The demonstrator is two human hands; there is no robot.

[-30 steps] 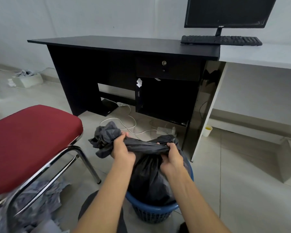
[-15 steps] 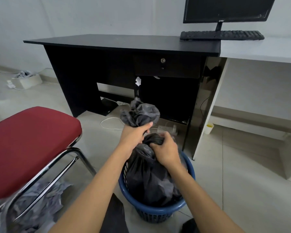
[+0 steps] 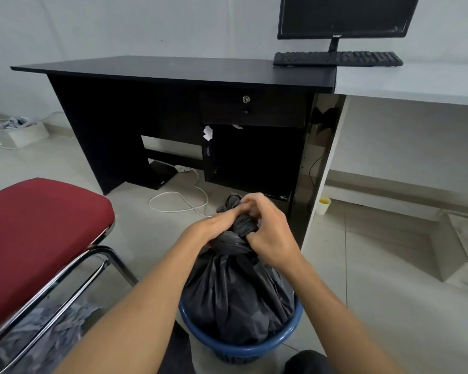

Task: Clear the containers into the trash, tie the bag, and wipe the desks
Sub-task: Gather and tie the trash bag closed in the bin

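L hand (image 3: 211, 228) & R hand (image 3: 268, 233) both clamp the neck of the bag (image 3: 235, 298), fingers curled round the twisted plastic w/ the knot between them. Bag is black, full, sits in a blue bin (image 3: 254, 349) on the floor, just in front of the black desk (image 3: 173, 68). Red chair (image 3: 38, 225) to the left. Up top, keyboard (image 3: 338, 58) straddles black desk & white desk (image 3: 403, 85); monitor (image 3: 343, 17) behind it.

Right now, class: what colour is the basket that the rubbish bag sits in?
Blue. The basket shows best in the head view, the only one given.
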